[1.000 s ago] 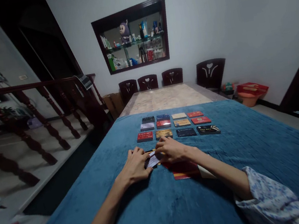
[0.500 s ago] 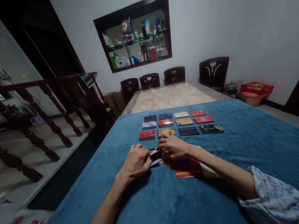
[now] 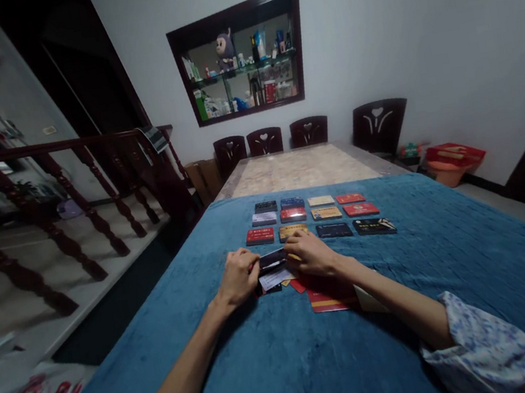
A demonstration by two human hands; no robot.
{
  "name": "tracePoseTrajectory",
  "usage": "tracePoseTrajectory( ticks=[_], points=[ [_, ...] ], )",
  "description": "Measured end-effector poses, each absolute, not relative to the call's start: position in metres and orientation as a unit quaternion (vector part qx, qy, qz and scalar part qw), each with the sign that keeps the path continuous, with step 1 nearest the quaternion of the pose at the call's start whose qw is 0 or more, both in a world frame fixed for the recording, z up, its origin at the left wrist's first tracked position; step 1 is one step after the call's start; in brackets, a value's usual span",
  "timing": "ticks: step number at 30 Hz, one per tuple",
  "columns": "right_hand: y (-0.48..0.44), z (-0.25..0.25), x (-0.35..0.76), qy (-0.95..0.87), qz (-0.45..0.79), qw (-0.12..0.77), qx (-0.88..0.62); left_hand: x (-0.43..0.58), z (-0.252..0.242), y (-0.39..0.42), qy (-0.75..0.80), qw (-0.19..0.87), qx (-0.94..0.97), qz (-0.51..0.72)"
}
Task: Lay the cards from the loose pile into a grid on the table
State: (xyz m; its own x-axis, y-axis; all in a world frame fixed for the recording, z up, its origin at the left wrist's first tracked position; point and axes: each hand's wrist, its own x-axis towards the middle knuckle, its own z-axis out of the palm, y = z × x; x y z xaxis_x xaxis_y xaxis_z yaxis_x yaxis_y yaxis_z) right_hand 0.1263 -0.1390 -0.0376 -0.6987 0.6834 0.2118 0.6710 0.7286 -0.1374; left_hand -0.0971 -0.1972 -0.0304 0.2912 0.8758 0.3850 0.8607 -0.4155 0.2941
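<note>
The left hand [image 3: 237, 276] and the right hand [image 3: 309, 252] work close together above the near part of the blue cloth [image 3: 243, 381]. Both grips are closed, fingers curled, each hand pinching one end of a dark card [image 3: 272, 259]; whether this is a single card or a thin bundle cannot be told, since the fingers cover both ends. The dark card is tilted up, its broad face toward the wearer. Just on the near side of it lies a white card [image 3: 276, 279], with a black card [image 3: 272, 289] partly under it and a small red card [image 3: 297, 285] beside it. A large red sheet [image 3: 332, 295] lies flat, partly beneath the right forearm. Beyond the hands stand three rows of card stacks, four to a row; in the nearest row, the right hand is just in front of the gold stack [image 3: 293, 230], between the red stack [image 3: 260, 236] on its left and the dark stack [image 3: 334, 231] on its right. The step in hand appears to be two-handed aligning of the dark card. The next move calls for even pressure at both ends, level edges, and enough clearance to avoid dragging the loose cards below.
</note>
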Motion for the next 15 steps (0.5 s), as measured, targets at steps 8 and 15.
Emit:
tracePoseTrajectory(
  ticks=[8,15],
  points=[
    [-0.131,-0.043,0.126,-0.896,0.124,0.298,-0.306,-0.094,-0.042,-0.193,0.520,0.053,0.780,0.344],
    [-0.138,-0.034,0.122,-0.859,0.152,0.406,-0.271,-0.093,-0.050,-0.189,0.509,0.052,0.783,0.353]
  ],
)
